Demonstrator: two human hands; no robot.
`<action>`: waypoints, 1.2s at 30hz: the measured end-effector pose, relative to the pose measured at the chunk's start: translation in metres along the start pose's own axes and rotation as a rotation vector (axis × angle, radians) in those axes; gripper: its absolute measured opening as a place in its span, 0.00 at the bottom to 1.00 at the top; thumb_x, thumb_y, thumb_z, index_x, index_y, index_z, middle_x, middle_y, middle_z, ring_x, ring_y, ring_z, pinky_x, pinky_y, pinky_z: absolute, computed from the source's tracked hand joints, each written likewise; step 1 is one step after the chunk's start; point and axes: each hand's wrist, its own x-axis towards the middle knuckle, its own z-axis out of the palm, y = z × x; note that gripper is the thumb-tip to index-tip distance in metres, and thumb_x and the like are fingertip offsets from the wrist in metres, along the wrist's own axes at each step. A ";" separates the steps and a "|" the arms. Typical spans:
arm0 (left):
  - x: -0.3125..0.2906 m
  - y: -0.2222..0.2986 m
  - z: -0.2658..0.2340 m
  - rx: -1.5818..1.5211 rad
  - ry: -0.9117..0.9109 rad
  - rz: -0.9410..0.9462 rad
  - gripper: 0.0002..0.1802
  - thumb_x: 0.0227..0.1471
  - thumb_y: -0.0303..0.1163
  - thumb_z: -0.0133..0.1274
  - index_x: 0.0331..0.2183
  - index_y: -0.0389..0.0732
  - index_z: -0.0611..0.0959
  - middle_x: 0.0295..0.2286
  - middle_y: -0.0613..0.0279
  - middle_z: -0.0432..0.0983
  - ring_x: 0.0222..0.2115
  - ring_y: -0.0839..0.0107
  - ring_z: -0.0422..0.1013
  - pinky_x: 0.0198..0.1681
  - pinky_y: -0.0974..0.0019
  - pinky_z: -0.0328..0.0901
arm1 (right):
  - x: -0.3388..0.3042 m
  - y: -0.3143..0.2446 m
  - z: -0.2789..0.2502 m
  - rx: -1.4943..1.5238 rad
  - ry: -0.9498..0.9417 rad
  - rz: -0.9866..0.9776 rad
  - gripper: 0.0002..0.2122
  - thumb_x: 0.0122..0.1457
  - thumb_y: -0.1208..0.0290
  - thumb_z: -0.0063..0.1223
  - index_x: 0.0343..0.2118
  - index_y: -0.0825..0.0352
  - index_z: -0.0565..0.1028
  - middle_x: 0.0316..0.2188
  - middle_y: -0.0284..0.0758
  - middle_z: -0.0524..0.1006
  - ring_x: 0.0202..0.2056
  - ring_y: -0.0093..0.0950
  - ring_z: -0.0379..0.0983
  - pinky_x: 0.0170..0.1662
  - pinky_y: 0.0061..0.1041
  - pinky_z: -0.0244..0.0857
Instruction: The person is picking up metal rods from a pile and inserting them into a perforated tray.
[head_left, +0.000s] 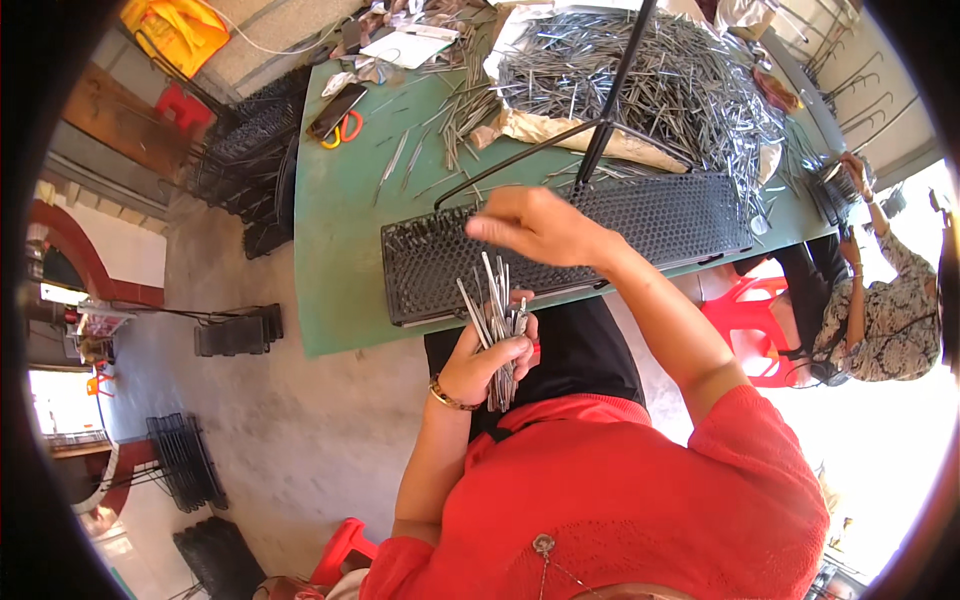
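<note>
My left hand (482,368) is wrapped round a bundle of thin metal rods (492,310), held upright just in front of the table's near edge. Beyond it lies a long black perforated rack (660,222) with rows of small holes. Short pieces stick up from the holes at its left end. Over that left part hovers my right hand (540,230), its fingers bent together and pointing left. Whatever its fingertips hold, if anything, is too small or hidden to make out.
The green table (340,250) carries a large heap of metal rods (640,80) on paper. A black metal stand (604,122) rises behind the rack. Orange-handled scissors (350,127) lie beside a phone (338,110). At right, another person (880,320) works near a red stool (752,320).
</note>
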 end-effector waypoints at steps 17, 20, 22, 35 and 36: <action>0.010 -0.011 -0.003 0.104 -0.151 -0.096 0.29 0.48 0.22 0.50 0.52 0.35 0.62 0.31 0.64 0.68 0.24 0.80 0.65 0.23 0.75 0.64 | -0.033 -0.002 0.017 0.774 -0.181 0.507 0.13 0.50 0.71 0.61 0.35 0.75 0.78 0.27 0.37 0.79 0.30 0.21 0.74 0.36 0.19 0.67; 0.014 -0.013 -0.003 0.108 -0.080 -0.101 0.28 0.46 0.24 0.52 0.51 0.36 0.65 0.30 0.65 0.68 0.23 0.80 0.64 0.22 0.74 0.63 | -0.036 0.004 0.012 0.832 -0.084 0.474 0.11 0.52 0.72 0.59 0.35 0.76 0.78 0.28 0.37 0.79 0.31 0.22 0.74 0.38 0.19 0.68; 0.016 -0.017 -0.007 0.122 -0.042 -0.101 0.28 0.47 0.24 0.52 0.51 0.36 0.65 0.30 0.65 0.68 0.23 0.80 0.64 0.22 0.74 0.63 | -0.034 0.010 0.006 0.904 0.028 0.420 0.10 0.53 0.73 0.58 0.35 0.76 0.77 0.28 0.37 0.79 0.32 0.22 0.75 0.39 0.21 0.69; 0.014 -0.033 -0.014 -0.030 0.043 -0.004 0.29 0.47 0.21 0.49 0.53 0.39 0.64 0.35 0.61 0.67 0.24 0.77 0.64 0.22 0.73 0.63 | -0.013 0.034 0.003 0.011 0.538 0.224 0.07 0.52 0.72 0.55 0.32 0.68 0.77 0.25 0.36 0.78 0.29 0.27 0.75 0.36 0.27 0.65; 0.013 -0.032 -0.014 -0.032 0.042 -0.004 0.29 0.47 0.21 0.49 0.53 0.39 0.64 0.35 0.61 0.67 0.24 0.77 0.64 0.22 0.73 0.63 | -0.014 0.037 0.005 -0.065 0.560 0.184 0.07 0.51 0.73 0.56 0.32 0.68 0.77 0.25 0.36 0.78 0.29 0.29 0.74 0.37 0.28 0.65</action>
